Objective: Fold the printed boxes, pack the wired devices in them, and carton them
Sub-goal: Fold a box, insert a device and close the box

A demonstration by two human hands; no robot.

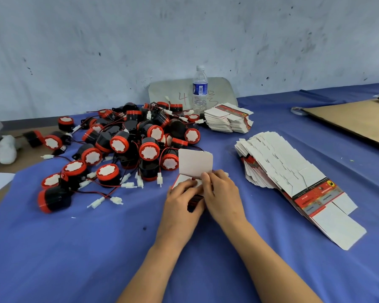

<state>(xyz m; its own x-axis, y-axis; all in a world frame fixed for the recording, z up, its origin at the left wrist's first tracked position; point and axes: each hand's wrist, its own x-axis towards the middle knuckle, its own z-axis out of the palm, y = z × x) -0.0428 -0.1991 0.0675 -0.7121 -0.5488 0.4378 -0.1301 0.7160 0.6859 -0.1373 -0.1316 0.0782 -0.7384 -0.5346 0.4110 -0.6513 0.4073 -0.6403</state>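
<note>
Presently the printed box (194, 164) is pinched by the left hand (182, 194) and the right hand (220, 189), and its flaps are best creased squarely before being tucked.

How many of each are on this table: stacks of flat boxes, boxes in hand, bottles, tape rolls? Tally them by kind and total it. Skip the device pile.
Stacks of flat printed boxes: 2
Partly folded box, gripped by the left hand and right hand: 1
Water bottle: 1
Tape roll: 1
Total: 5
</note>
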